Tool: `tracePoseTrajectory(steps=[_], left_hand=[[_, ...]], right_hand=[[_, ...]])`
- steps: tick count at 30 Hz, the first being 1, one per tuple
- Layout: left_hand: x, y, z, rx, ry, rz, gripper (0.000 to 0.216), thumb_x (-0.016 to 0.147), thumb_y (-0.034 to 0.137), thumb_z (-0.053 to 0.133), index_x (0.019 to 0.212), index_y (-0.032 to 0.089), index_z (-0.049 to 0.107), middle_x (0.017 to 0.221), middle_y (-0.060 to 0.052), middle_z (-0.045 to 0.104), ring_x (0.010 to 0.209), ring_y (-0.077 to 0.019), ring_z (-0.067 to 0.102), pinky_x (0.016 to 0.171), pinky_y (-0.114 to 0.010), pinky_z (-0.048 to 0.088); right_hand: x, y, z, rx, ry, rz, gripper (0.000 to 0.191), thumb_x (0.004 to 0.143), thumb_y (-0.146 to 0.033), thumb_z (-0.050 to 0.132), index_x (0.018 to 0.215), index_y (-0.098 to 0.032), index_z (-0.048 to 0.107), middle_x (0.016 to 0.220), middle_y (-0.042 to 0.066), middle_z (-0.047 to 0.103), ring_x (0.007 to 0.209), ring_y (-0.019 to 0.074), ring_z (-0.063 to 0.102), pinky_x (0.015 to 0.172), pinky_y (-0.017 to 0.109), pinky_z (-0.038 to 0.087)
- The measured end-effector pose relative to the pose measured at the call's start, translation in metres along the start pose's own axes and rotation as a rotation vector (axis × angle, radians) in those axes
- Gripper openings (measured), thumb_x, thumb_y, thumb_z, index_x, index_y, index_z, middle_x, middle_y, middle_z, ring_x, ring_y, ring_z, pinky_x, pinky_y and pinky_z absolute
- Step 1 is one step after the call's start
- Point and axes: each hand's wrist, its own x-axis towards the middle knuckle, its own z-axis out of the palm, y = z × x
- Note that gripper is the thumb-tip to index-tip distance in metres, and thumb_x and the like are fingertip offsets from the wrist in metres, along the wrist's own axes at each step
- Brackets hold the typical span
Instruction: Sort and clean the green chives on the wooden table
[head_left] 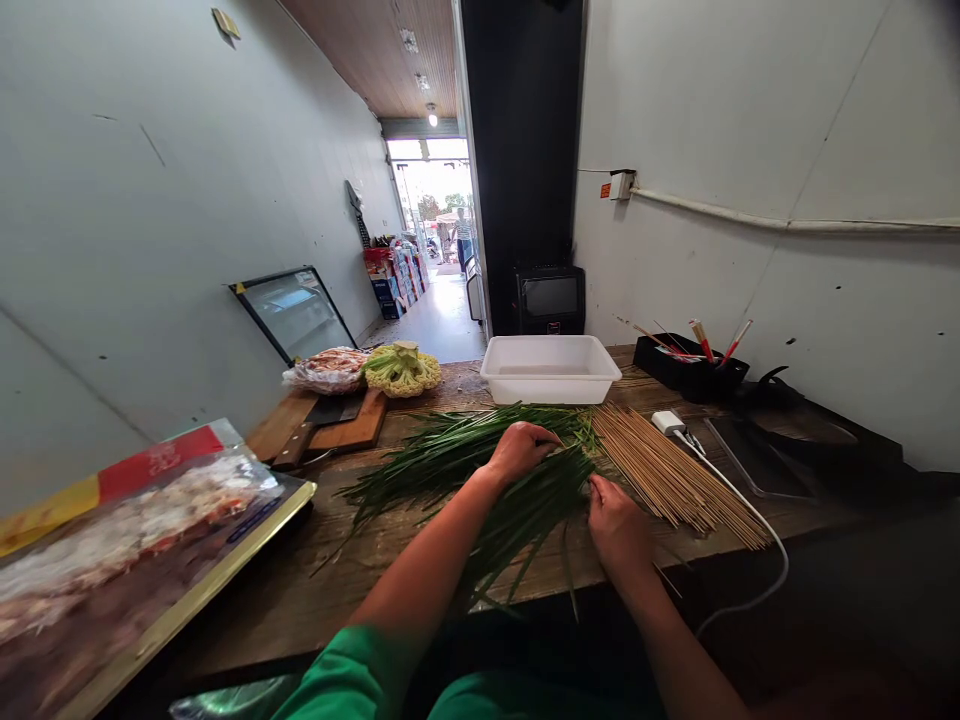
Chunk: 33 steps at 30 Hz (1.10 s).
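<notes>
On the near side of the white rectangular plastic tub [551, 389], I see long, slender dark-green leaves [534, 508]. There, the right hand [616, 515] pinches their ends, thumb and fingertips closed; the left hand [523, 452] bends its fingers over them, whether gripping I cannot tell.

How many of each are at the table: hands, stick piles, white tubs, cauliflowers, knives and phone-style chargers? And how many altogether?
Hands: 2 (left hand, right hand)
Stick pile: 1
Tub: 1
Cauliflower: 1
Knife: 1
Charger: 1
Total: 7
</notes>
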Motion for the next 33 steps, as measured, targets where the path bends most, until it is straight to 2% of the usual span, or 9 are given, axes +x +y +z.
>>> tracePoseTrajectory(steps=[3,9,16,20,22,24,28,29,33], left_hand=[[0.001,-0.001,-0.002,0.051,0.081,-0.097,0.022,0.074,0.022,0.057,0.087,0.020,0.075,0.085,-0.001,0.073,0.078,-0.0134,0.065,0.078,-0.022,0.048],[0.002,0.000,-0.004,0.024,0.065,-0.148,0.022,0.072,0.023,0.057,0.085,0.019,0.075,0.080,0.000,0.073,0.074,-0.0131,0.063,0.073,-0.022,0.048],[0.004,-0.002,-0.007,-0.019,0.168,-0.338,0.023,0.075,0.020,0.056,0.091,0.015,0.072,0.078,-0.002,0.072,0.070,-0.0134,0.063,0.072,-0.024,0.049],[0.005,-0.009,-0.013,0.184,0.298,-0.232,0.036,0.076,0.014,0.056,0.110,0.017,0.066,0.098,-0.006,0.070,0.090,-0.0174,0.062,0.089,-0.030,0.045],[0.004,-0.009,-0.019,0.272,0.348,-0.146,0.036,0.076,0.014,0.056,0.110,0.019,0.066,0.108,-0.007,0.067,0.101,-0.0186,0.058,0.096,-0.031,0.041],[0.004,-0.008,-0.024,0.275,0.287,-0.100,0.027,0.077,0.018,0.057,0.100,0.021,0.070,0.105,-0.005,0.068,0.098,-0.0177,0.059,0.093,-0.028,0.043],[0.001,-0.007,-0.025,0.218,-0.155,-0.079,0.018,0.070,0.020,0.061,0.082,0.022,0.074,0.079,0.000,0.071,0.076,-0.0144,0.062,0.077,-0.021,0.047],[0.001,-0.008,-0.023,0.227,-0.225,-0.068,0.018,0.067,0.019,0.062,0.080,0.022,0.074,0.077,0.000,0.071,0.075,-0.0144,0.061,0.075,-0.021,0.046],[-0.001,-0.012,-0.014,0.291,-0.276,-0.035,0.016,0.066,0.018,0.061,0.075,0.021,0.074,0.073,-0.002,0.070,0.070,-0.0146,0.060,0.070,-0.020,0.045]], right_hand=[[0.000,0.001,0.001,0.013,0.015,-0.020,0.034,0.093,-0.022,0.033,0.109,-0.015,0.062,0.100,0.008,0.068,0.088,0.0161,0.064,0.072,0.023,0.043],[0.000,0.003,0.003,0.011,0.025,-0.030,0.035,0.092,-0.023,0.033,0.108,-0.015,0.063,0.101,0.008,0.068,0.086,0.0166,0.064,0.072,0.025,0.044],[0.000,0.003,0.003,0.021,0.037,-0.038,0.034,0.091,-0.023,0.034,0.108,-0.016,0.063,0.100,0.008,0.069,0.085,0.0158,0.064,0.073,0.024,0.044],[0.000,0.003,0.003,0.034,0.027,-0.037,0.035,0.092,-0.023,0.033,0.108,-0.015,0.063,0.101,0.009,0.068,0.088,0.0163,0.064,0.075,0.025,0.045],[0.000,0.004,0.003,0.035,0.030,-0.037,0.036,0.092,-0.023,0.033,0.108,-0.015,0.063,0.101,0.009,0.068,0.088,0.0166,0.064,0.074,0.025,0.045],[0.000,0.004,0.004,0.026,0.033,-0.033,0.035,0.092,-0.024,0.033,0.108,-0.016,0.064,0.100,0.009,0.068,0.085,0.0166,0.064,0.071,0.025,0.045],[0.001,0.004,0.003,0.015,0.033,-0.033,0.034,0.092,-0.024,0.034,0.107,-0.016,0.064,0.100,0.009,0.069,0.083,0.0163,0.065,0.069,0.025,0.044],[0.001,0.004,0.003,0.012,0.030,-0.029,0.034,0.092,-0.024,0.034,0.106,-0.016,0.064,0.100,0.009,0.069,0.083,0.0163,0.065,0.069,0.025,0.044],[0.001,0.002,0.001,0.006,0.028,-0.032,0.034,0.092,-0.023,0.033,0.106,-0.016,0.064,0.102,0.009,0.068,0.086,0.0170,0.064,0.072,0.025,0.044]])
